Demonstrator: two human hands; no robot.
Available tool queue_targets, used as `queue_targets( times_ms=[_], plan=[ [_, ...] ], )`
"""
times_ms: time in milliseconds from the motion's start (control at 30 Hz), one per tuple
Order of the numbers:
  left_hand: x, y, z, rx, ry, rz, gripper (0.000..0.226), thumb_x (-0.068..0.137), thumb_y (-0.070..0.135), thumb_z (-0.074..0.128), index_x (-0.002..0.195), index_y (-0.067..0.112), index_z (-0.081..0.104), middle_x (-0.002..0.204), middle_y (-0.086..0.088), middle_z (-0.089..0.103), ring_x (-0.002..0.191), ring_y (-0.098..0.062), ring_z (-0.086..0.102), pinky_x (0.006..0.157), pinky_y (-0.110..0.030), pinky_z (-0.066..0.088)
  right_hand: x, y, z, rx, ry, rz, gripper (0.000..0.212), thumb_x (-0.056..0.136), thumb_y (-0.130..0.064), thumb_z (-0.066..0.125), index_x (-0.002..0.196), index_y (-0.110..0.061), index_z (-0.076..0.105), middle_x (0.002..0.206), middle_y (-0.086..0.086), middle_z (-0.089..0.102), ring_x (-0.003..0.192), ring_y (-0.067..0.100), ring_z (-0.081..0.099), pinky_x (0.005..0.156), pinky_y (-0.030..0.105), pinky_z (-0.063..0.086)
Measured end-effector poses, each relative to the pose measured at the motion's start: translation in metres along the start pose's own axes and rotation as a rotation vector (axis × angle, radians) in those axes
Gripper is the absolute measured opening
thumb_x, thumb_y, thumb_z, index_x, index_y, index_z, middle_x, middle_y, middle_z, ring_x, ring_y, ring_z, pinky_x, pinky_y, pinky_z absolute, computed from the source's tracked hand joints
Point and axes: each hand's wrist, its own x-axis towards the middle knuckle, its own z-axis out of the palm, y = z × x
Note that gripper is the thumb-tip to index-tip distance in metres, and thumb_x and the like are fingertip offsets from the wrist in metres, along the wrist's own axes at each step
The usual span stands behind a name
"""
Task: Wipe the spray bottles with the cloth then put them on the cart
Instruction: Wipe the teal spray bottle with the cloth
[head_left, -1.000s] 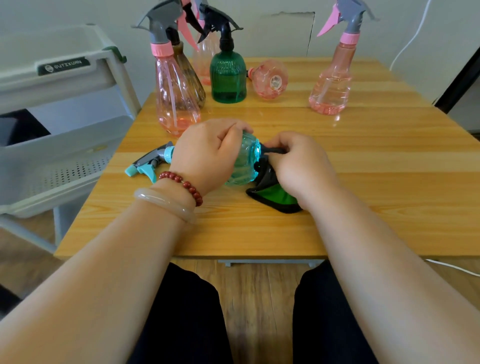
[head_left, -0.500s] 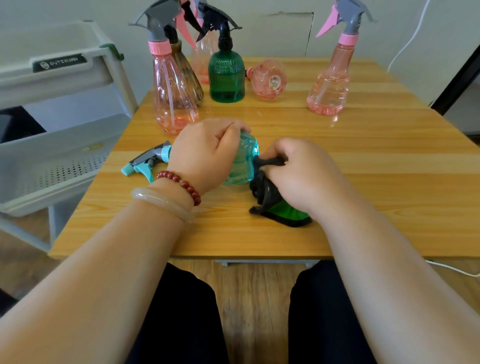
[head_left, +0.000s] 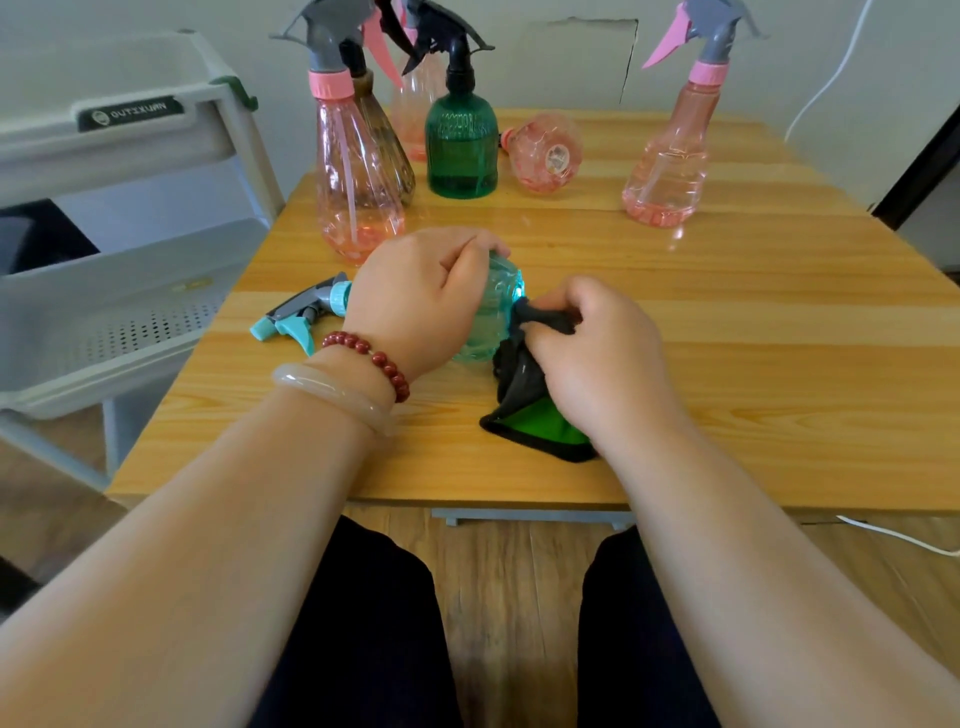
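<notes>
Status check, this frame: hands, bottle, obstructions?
Left hand grips teal bottle, lying on table. Right hand presses cloth to its base. Other bottles farther back, none in the way.

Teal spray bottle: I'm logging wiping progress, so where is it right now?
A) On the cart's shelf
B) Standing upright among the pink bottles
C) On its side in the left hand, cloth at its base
C: the teal spray bottle lies sideways under the left hand, trigger head toward the cart, while the right hand holds the cloth against its base.
</notes>
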Motion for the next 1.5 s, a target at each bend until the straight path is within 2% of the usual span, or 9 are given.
queue_targets(
  times_ms=[233, 367, 567, 867, 1100, 1233, 1367, 1433, 1500],
  plan=[
    [0.003, 0.003, -0.005, 0.002, -0.032, 0.000, 0.037, 0.091, 0.031, 0.031, 0.096, 0.034, 0.068, 0.082, 0.010, 0.067, 0.079, -0.013, 0.061, 0.074, -0.034, 0.052, -0.015, -0.004, 0.008, 0.108, 0.229, -0.404, 0.016, 0.086, -0.006, 0.068, 0.090, -0.021, 0.067, 0.088, -0.018, 0.059, 0.081, -0.012, 0.053, 0.072, 0.002, 0.038],
    [0.003, 0.000, -0.002, -0.010, -0.011, -0.007, 0.039, 0.094, 0.025, 0.035, 0.101, 0.026, 0.074, 0.061, 0.019, 0.056, 0.057, 0.005, 0.051, 0.049, -0.011, 0.032, -0.016, 0.017, 0.014, 0.107, 0.190, -0.420, 0.016, 0.079, 0.001, 0.072, 0.086, -0.013, 0.073, 0.089, -0.006, 0.064, 0.085, 0.002, 0.057, 0.073, 0.007, 0.041],
    [0.003, 0.002, -0.002, -0.012, -0.008, -0.023, 0.037, 0.098, 0.021, 0.038, 0.102, 0.024, 0.074, 0.051, 0.023, 0.050, 0.052, 0.010, 0.047, 0.045, -0.010, 0.027, -0.011, 0.010, 0.001, 0.038, 0.117, -0.466, 0.013, 0.078, -0.002, 0.074, 0.082, -0.014, 0.072, 0.084, -0.015, 0.056, 0.082, -0.001, 0.055, 0.072, 0.005, 0.038],
    [0.001, 0.003, -0.003, 0.007, -0.009, 0.007, 0.040, 0.097, 0.023, 0.035, 0.102, 0.023, 0.074, 0.050, 0.035, 0.051, 0.049, 0.008, 0.047, 0.043, -0.012, 0.027, -0.008, 0.021, 0.001, -0.124, -0.041, -0.369, 0.025, 0.074, 0.006, 0.068, 0.079, -0.017, 0.076, 0.091, -0.009, 0.062, 0.084, 0.012, 0.059, 0.077, 0.028, 0.047],
    [0.002, 0.003, -0.004, 0.031, -0.026, -0.032, 0.037, 0.102, 0.015, 0.036, 0.105, 0.023, 0.072, 0.044, 0.030, 0.049, 0.042, 0.002, 0.044, 0.040, -0.015, 0.024, -0.011, 0.018, 0.004, -0.040, 0.093, -0.293, 0.020, 0.077, 0.000, 0.073, 0.082, -0.019, 0.074, 0.086, -0.014, 0.061, 0.078, 0.000, 0.055, 0.071, 0.003, 0.038],
    [0.001, 0.003, -0.003, 0.008, -0.009, -0.014, 0.038, 0.099, 0.023, 0.036, 0.102, 0.026, 0.073, 0.048, 0.015, 0.050, 0.046, 0.000, 0.044, 0.042, -0.014, 0.025, 0.006, 0.018, 0.002, -0.237, 0.093, -0.237, 0.022, 0.082, -0.001, 0.063, 0.094, -0.015, 0.075, 0.099, -0.004, 0.065, 0.093, 0.014, 0.058, 0.073, 0.012, 0.034],
    [-0.001, 0.002, -0.005, 0.014, -0.017, 0.012, 0.036, 0.100, 0.022, 0.037, 0.103, 0.025, 0.074, 0.060, 0.029, 0.053, 0.059, 0.009, 0.051, 0.047, -0.008, 0.029, 0.016, 0.015, -0.009, -0.194, 0.176, -0.212, 0.022, 0.091, -0.008, 0.060, 0.110, -0.015, 0.071, 0.113, -0.002, 0.064, 0.098, 0.008, 0.052, 0.075, 0.005, 0.030],
    [0.000, 0.001, -0.005, 0.022, -0.020, 0.006, 0.036, 0.103, 0.016, 0.039, 0.105, 0.022, 0.074, 0.051, 0.033, 0.049, 0.055, 0.017, 0.047, 0.046, -0.006, 0.027, 0.018, 0.017, -0.007, -0.256, 0.045, -0.198, 0.036, 0.097, -0.021, 0.057, 0.133, -0.016, 0.058, 0.135, 0.001, 0.056, 0.124, 0.016, 0.049, 0.091, 0.009, 0.029],
    [0.000, 0.000, -0.004, 0.038, -0.018, -0.002, 0.036, 0.103, 0.018, 0.038, 0.105, 0.023, 0.073, 0.061, 0.033, 0.052, 0.059, 0.019, 0.047, 0.048, -0.005, 0.027, 0.019, 0.022, -0.002, -0.462, -0.166, -0.148, 0.053, 0.102, -0.036, 0.045, 0.152, -0.023, 0.032, 0.159, 0.000, 0.028, 0.147, 0.020, 0.023, 0.114, 0.024, 0.019]
  ],
)
